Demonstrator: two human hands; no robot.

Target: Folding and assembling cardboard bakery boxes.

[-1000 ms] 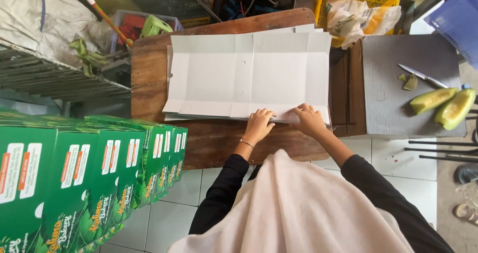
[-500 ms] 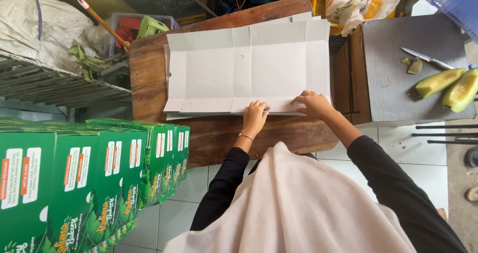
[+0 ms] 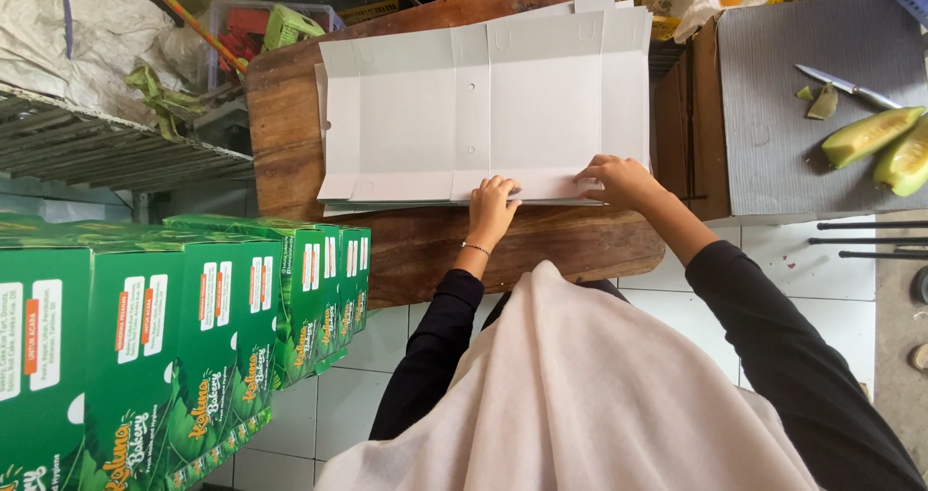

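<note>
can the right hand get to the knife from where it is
Probably yes: the right hand rests on the flat cardboard sheet, and the knife lies uncovered on the grey board beside it, nothing between.

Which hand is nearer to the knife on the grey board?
Right. The right hand rests on the flat white cardboard's near edge, closer to the knife; the left hand lies further from it.

Green boxes [image 3: 184,327] with white labels stacked left; flat white carton [image 3: 483,104] on table.

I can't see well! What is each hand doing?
Left hand: pressing the flat white cardboard sheet, grasp unclear.
Right hand: open, fingertips on it.
</note>
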